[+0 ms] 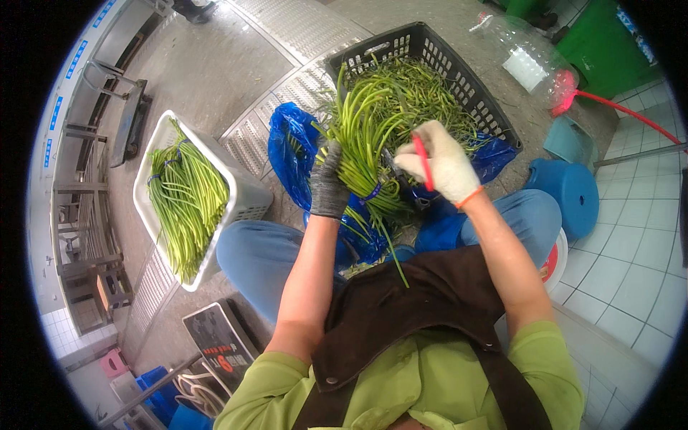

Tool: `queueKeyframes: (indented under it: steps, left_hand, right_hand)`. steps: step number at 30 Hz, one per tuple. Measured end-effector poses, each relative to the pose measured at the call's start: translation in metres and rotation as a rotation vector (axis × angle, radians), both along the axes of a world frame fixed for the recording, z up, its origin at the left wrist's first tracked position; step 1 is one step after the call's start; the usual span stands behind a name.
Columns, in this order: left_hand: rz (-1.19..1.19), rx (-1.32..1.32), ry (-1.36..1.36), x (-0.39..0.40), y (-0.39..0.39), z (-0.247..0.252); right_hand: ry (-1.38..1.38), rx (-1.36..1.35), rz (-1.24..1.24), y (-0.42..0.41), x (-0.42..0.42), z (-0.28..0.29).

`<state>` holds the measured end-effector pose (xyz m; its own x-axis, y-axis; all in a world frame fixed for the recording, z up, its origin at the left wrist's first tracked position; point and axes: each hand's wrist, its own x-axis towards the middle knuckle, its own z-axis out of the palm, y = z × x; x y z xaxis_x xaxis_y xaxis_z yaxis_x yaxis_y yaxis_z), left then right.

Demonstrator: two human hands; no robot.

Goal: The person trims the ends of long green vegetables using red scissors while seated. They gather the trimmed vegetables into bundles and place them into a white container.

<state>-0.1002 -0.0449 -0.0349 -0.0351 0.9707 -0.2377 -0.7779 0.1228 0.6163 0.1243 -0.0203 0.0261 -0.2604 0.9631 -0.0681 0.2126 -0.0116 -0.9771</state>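
Note:
My left hand [329, 183], in a dark grey knit glove, grips a thick bunch of green garlic scapes [361, 145]. A purple band [371, 193] wraps the bunch near its lower end, and one long stem hangs down towards my apron. My right hand [443, 158], in a white glove with an orange cuff, holds a red-handled tool [423, 161] just right of the bunch; its working end is hard to make out. Beyond both hands, a black plastic crate [473, 91] holds loose green stem pieces [430, 91]. Blue plastic bags [293, 145] lie around the bunch.
A white plastic basket [244, 199] at left holds banded bunches of scapes [185, 199]. On the right are a blue stool [564, 196], a large clear plastic bottle [527, 59] and a green bin [607, 48]. A platform trolley [130, 123] stands farther left; a dark box [220, 341] is nearer.

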Motion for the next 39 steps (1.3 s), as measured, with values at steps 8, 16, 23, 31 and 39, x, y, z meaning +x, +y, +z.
queueKeyframes:
  steps: [8,16,23,31,39]
  left_hand:
    - [0.046,0.058,0.045,0.010,0.005,-0.002]
    - [0.054,-0.019,0.033,0.007,-0.002,0.009]
    - [0.096,-0.031,0.008,0.002,-0.001,0.001]
    - [0.064,0.045,-0.068,0.005,-0.001,0.001]
    - [-0.148,0.146,1.170,0.000,0.018,0.059]
  right_hand:
    - [-0.096,0.100,-0.050,-0.002,-0.051,0.008]
    - [-0.045,-0.092,-0.165,0.022,-0.003,0.036]
    - [-0.763,-0.081,0.296,-0.022,0.025,0.047]
    - [-0.675,-0.035,0.199,-0.021,0.019,0.032]
    - [0.154,-0.274,-0.075,-0.020,0.025,0.024]
